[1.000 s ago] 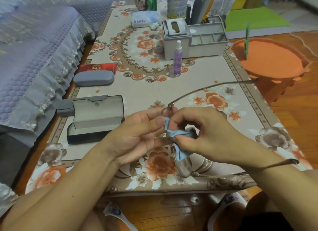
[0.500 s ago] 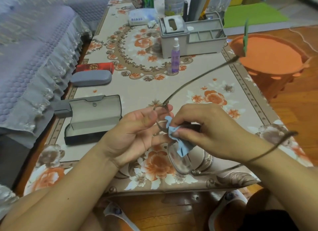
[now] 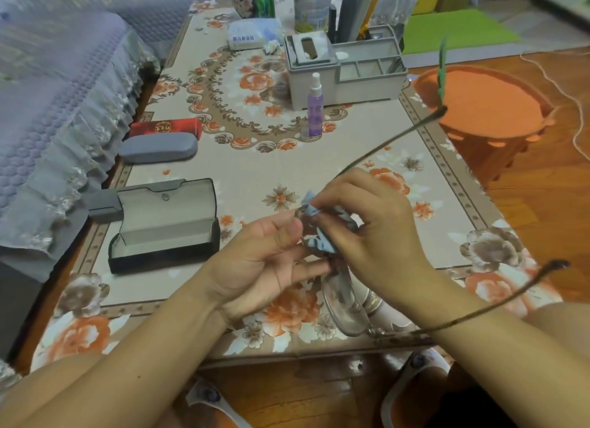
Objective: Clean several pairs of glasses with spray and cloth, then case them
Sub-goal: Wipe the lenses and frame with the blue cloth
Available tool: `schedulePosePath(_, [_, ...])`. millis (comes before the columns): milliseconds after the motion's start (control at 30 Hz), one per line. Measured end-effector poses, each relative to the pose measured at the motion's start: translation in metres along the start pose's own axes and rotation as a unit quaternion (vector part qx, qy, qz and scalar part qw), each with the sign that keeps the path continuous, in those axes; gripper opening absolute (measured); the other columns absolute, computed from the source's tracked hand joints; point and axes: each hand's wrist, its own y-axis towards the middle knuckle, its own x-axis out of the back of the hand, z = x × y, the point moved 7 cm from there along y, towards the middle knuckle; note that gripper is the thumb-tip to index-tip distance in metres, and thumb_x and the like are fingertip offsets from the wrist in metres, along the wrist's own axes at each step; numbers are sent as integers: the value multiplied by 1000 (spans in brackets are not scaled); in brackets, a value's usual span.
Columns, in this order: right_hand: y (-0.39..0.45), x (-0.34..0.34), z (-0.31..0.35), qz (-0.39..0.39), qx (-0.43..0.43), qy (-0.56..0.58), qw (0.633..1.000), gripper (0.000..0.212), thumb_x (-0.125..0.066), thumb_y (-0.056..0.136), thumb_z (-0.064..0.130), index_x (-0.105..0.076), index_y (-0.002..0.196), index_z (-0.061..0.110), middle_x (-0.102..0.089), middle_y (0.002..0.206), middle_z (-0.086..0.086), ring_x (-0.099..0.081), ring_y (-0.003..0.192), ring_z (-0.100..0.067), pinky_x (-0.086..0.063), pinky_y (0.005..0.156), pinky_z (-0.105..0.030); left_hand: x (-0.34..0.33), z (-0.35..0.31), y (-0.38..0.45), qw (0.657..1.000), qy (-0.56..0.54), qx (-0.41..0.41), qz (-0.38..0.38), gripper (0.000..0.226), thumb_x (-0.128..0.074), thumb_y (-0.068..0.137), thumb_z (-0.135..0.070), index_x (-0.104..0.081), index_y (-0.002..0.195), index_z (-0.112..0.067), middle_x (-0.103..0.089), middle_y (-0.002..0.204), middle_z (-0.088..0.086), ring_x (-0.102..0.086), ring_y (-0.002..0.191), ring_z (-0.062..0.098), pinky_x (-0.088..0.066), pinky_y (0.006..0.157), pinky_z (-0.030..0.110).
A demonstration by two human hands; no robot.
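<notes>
glasses [image 3: 346, 303] thin-rimmed, 2 temples spread | left hand [image 3: 265, 261] grips frame | right hand [image 3: 370, 229] pinches blue cloth [image 3: 322, 245]

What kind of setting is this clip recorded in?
Most likely a home living room: a low table under a floral tablecloth, a sofa with a quilted, lace-trimmed cover beside it, and a wooden floor.

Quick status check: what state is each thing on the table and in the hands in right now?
glasses: temples unfolded, held by left hand
blue cloth: pinched on a lens by right hand
black case: open, empty
grey case: closed
red case: closed
spray bottle: upright, capped
</notes>
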Motion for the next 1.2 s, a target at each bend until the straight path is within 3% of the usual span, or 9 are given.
schedulePosePath(200, [-5,-2,-2,-50,24,-118,991,10,-67,95,12,-75,93,5,-62,87,-8,-58,74,-26,-46,62,-37,6,-2,2,999,33,-15,-32,60,-62,93,-19,-44,144,7,-46,149,24,-46,139,38,-54,98,47])
schedulePosePath(400, [-9,-14,-2,81,14,11,997,35,-56,91,-2,-73,120,8,-64,112,-6,-62,104,-17,-49,89,-21,8,-9,1,999,1,-38,-12,51,-67,92,-17,-53,136,6,-56,134,24,-55,130,36,-55,98,46])
schedulePosePath(533, [-1,-9,3,111,-7,147,983,31,-64,88,-9,-76,110,9,-69,107,1,-66,104,-6,-48,91,-16,8,-6,1,999,19,-39,-7,45,-77,86,-18,-64,124,2,-63,123,22,-62,120,33,-56,95,43])
schedulePosePath(700, [-2,-13,-6,207,-135,341,907,39,-58,83,-23,-75,100,9,-76,96,6,-71,99,-9,-52,89,-21,9,-8,-2,999,31,-38,10,51,-77,85,-21,-61,128,4,-63,127,21,-64,115,32,-58,91,42])
schedulePosePath(833, [0,-4,-18,273,-177,312,892,32,-64,84,-15,-76,85,13,-77,93,-4,-73,89,-16,-56,81,-27,7,-7,0,998,21,-42,34,50,-65,93,-14,-51,137,5,-53,136,24,-58,125,38,-57,95,47])
schedulePosePath(967, [5,24,-53,190,-223,158,943,34,-66,85,-11,-76,81,21,-77,89,-4,-74,84,-16,-60,73,-38,18,-43,1,993,43,-112,4,57,-66,93,-22,-45,142,-2,-51,135,14,-47,138,34,-53,99,51])
schedulePosePath(1033, [6,39,-66,98,-269,152,946,28,-65,90,-6,-74,100,19,-75,96,0,-72,88,-13,-58,68,-26,23,-60,-3,991,37,-127,9,58,-69,93,-21,-46,144,-4,-57,133,10,-50,135,33,-51,100,51])
schedulePosePath(1133, [-3,48,-88,-28,-383,277,881,20,-62,95,0,-71,108,12,-71,109,-8,-70,95,-19,-53,72,-23,21,-65,-6,992,6,-109,56,55,-61,98,-12,-41,147,0,-57,137,17,-53,131,39,-46,105,53])
schedulePosePath(1200, [-8,41,-91,-36,-438,345,830,13,-56,98,3,-68,97,8,-72,92,-6,-69,81,-17,-50,71,-28,21,-61,-5,993,-1,-93,72,56,-61,98,-9,-39,148,1,-55,139,19,-51,132,40,-42,110,54])
